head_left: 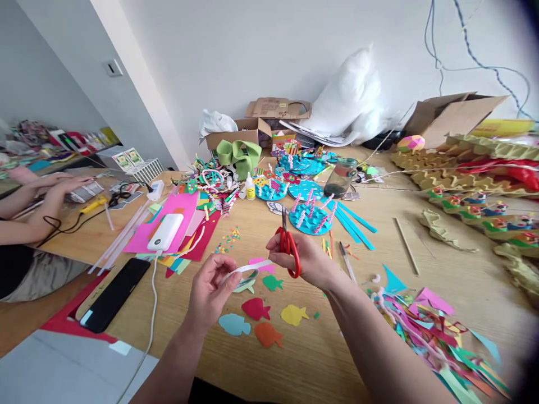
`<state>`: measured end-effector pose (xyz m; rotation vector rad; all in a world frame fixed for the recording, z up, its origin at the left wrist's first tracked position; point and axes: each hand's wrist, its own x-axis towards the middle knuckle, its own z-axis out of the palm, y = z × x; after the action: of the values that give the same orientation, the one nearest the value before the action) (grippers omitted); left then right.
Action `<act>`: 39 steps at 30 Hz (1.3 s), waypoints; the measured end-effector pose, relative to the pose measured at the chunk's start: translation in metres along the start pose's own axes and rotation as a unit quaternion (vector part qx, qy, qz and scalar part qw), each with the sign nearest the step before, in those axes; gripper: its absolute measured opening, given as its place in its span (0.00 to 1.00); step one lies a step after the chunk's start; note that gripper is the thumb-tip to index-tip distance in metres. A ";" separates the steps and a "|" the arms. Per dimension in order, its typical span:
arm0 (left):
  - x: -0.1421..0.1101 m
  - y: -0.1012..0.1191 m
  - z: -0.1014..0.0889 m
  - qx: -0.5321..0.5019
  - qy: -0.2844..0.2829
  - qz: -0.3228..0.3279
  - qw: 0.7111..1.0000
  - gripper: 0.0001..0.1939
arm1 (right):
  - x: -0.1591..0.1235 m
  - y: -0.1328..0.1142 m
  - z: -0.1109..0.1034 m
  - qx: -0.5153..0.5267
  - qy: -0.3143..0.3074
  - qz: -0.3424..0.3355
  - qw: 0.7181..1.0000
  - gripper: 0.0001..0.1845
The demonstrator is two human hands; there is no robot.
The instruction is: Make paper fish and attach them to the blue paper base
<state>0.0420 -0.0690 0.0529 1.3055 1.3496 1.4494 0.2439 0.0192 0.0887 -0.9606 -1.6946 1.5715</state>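
My left hand (214, 286) is closed around a roll of white tape (249, 278), thumb on top. A strip of tape (255, 267) runs from it to the fingers of my right hand (309, 259). That hand also grips red-handled scissors (288, 249), their blades pointing away from me and looking closed. Below the hands lie several paper fish cut-outs: a green fish (273, 283), a red fish (255, 308), a yellow fish (294, 315), a light blue fish (234, 324) and an orange fish (268, 334). A pink cut-out (266, 266) is partly hidden behind the tape.
Colourful paper scraps (438, 331) pile at the right. A pen (347, 262) and a wooden stick (406, 247) lie nearer the middle. A phone (115, 294) and a cabled white power bank (165, 232) are at left, beside another person's arms (46, 202). Blue decorated discs (311, 216) stand ahead.
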 end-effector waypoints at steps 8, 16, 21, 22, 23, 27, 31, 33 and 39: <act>-0.001 0.009 0.001 -0.076 -0.150 -0.096 0.981 0.14 | -0.015 -0.016 0.005 -0.038 -0.028 -0.056 0.997 0.09; -0.002 0.022 0.011 -0.066 -0.197 -0.094 0.974 0.14 | -0.024 -0.021 0.007 -0.058 -0.086 -0.078 0.992 0.09; -0.005 0.019 0.017 -0.129 -0.243 -0.160 0.948 0.10 | -0.026 -0.025 0.008 -0.059 -0.095 -0.089 0.990 0.09; -0.005 0.018 0.018 -0.142 -0.240 -0.172 0.945 0.10 | -0.026 -0.026 0.009 -0.064 -0.097 -0.091 0.989 0.09; -0.005 0.018 0.019 -0.153 -0.234 -0.181 0.943 0.10 | -0.026 -0.026 0.009 -0.071 -0.098 -0.093 0.988 0.08; -0.004 0.015 0.021 -0.170 -0.192 -0.186 0.949 0.12 | -0.024 -0.020 0.009 -0.113 -0.069 -0.095 0.987 0.10; -0.001 0.012 0.016 -0.151 -0.117 -0.153 0.970 0.11 | -0.020 -0.011 0.008 -0.167 0.027 -0.118 0.979 0.14; 0.001 0.010 0.011 -0.138 -0.072 -0.138 0.978 0.11 | -0.017 -0.007 0.007 -0.216 0.059 -0.121 0.967 0.16; 0.006 0.008 0.004 -0.123 0.014 -0.096 0.988 0.11 | -0.013 0.000 0.018 -0.401 0.026 -0.134 0.906 0.17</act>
<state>0.0454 -0.0637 0.0613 0.9719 1.2333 1.4524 0.2359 -0.0019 0.0872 -1.0573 -2.3650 0.6325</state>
